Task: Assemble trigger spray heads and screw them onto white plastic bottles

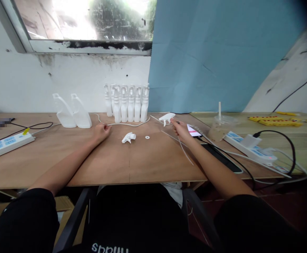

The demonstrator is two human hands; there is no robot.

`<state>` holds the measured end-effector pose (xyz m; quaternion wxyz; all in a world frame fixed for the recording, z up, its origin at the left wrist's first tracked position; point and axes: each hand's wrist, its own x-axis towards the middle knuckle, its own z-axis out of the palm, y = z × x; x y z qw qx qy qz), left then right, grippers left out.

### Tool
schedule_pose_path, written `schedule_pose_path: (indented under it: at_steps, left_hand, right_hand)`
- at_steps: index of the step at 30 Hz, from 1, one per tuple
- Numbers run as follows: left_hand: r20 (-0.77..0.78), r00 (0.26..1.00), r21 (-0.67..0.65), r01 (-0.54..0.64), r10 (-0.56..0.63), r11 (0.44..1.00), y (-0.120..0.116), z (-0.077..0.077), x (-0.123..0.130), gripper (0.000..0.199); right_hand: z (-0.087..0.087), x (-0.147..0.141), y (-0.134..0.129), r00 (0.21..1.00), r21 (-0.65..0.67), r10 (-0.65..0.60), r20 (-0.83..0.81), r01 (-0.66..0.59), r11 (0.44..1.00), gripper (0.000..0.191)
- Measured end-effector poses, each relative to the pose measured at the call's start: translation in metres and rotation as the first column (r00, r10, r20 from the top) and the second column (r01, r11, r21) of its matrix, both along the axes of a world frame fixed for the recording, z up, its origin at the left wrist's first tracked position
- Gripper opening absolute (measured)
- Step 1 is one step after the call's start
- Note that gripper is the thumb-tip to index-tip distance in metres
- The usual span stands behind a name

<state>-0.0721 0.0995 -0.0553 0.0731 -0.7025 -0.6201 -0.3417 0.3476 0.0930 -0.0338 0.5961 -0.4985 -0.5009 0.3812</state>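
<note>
My left hand (102, 133) rests on the brown table, its fingers curled closed; whether anything is inside them is hidden. Near the right side, my right hand (181, 131) is closed beside a white spray trigger head (167, 118), with its fingertips at the trigger head's right end. A thin white tube (186, 153) runs down from under that hand. Between my hands lie a second white spray head (128, 137) on its side and a small white ring (147, 137). Another thin tube (169, 135) lies left of my right hand.
Several white spray bottles (130, 109) stand against the wall; two open white bottles (81, 112) stand left of them. At right are a phone (194, 130), a drink cup (218, 128), a power strip (250, 147) and cables. Another power strip (8, 144) lies far left.
</note>
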Motion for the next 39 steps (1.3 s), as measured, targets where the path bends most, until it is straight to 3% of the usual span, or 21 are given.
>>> schedule_pose_path:
  at_steps: [2, 6, 9, 13, 16, 19, 21, 23, 26, 29, 31, 34, 35, 39]
  left_hand:
    - [0.008, 0.991, 0.028, 0.132, -0.132, 0.991, -0.011, -0.002, 0.023, 0.032]
    - [-0.089, 0.921, 0.031, 0.383, -0.379, 0.923, -0.045, -0.002, 0.064, 0.036]
    - [-0.203, 0.845, -0.050, 0.496, -0.495, 0.867, -0.067, 0.000, 0.085, 0.034]
    - [-0.227, 0.818, -0.152, 0.507, -0.529, 0.849, -0.075, 0.001, 0.094, 0.027]
    - [-0.127, 0.839, -0.150, 0.511, -0.529, 0.847, -0.069, -0.001, 0.093, 0.025]
    - [0.094, 0.820, -0.102, 0.572, -0.564, 0.814, -0.065, -0.003, 0.094, 0.041]
    - [0.296, 0.731, -0.053, 0.655, -0.615, 0.753, -0.065, -0.005, 0.100, 0.053]
    - [0.493, 0.590, 0.000, 0.734, -0.639, 0.679, -0.066, -0.008, 0.107, 0.057]
    - [0.708, 0.435, 0.030, 0.769, -0.557, 0.639, -0.065, -0.012, 0.116, 0.051]
    - [0.808, 0.384, -0.003, 0.761, -0.447, 0.649, -0.059, -0.013, 0.115, 0.047]
    - [0.847, 0.325, -0.022, 0.811, -0.419, 0.585, -0.056, -0.013, 0.111, 0.046]
    - [0.912, 0.214, -0.040, 0.895, -0.349, 0.445, -0.055, -0.012, 0.107, 0.043]
    - [0.931, 0.190, -0.042, 0.904, -0.311, 0.426, -0.055, -0.011, 0.106, 0.041]
    - [0.986, 0.088, -0.007, 0.873, -0.143, 0.488, -0.051, -0.008, 0.104, 0.033]
  right_hand:
    - [-0.002, -0.001, 0.000, 0.978, 0.028, -0.037, 0.207, 0.032, 0.999, 0.034]
    - [-0.008, -0.007, -0.001, 0.821, 0.173, -0.085, 0.565, -0.017, 0.985, 0.021]
    - [-0.009, -0.011, -0.003, 0.770, 0.247, -0.105, 0.629, -0.069, 0.967, 0.022]
    - [-0.004, -0.020, -0.010, 0.723, 0.300, -0.181, 0.666, -0.038, 0.953, 0.028]
    - [-0.002, -0.032, -0.019, 0.710, 0.349, -0.188, 0.679, -0.086, 0.933, 0.030]
    - [-0.003, -0.050, -0.031, 0.693, 0.416, -0.162, 0.703, -0.214, 0.884, 0.031]
    - [-0.005, -0.063, -0.039, 0.672, 0.445, -0.138, 0.728, -0.309, 0.841, 0.031]
    - [-0.009, -0.076, -0.046, 0.661, 0.434, -0.077, 0.747, -0.396, 0.809, 0.030]
    - [-0.015, -0.091, -0.054, 0.715, 0.347, 0.100, 0.692, -0.451, 0.823, 0.031]
    - [-0.019, -0.100, -0.059, 0.772, 0.267, 0.253, 0.583, -0.477, 0.837, 0.036]
    - [-0.019, -0.103, -0.062, 0.768, 0.240, 0.313, 0.559, -0.511, 0.825, 0.035]
    - [-0.019, -0.104, -0.065, 0.743, 0.213, 0.350, 0.571, -0.545, 0.811, 0.036]
    - [-0.019, -0.104, -0.065, 0.737, 0.208, 0.357, 0.574, -0.553, 0.807, 0.036]
    - [-0.018, -0.099, -0.061, 0.767, 0.244, 0.393, 0.507, -0.565, 0.789, 0.035]
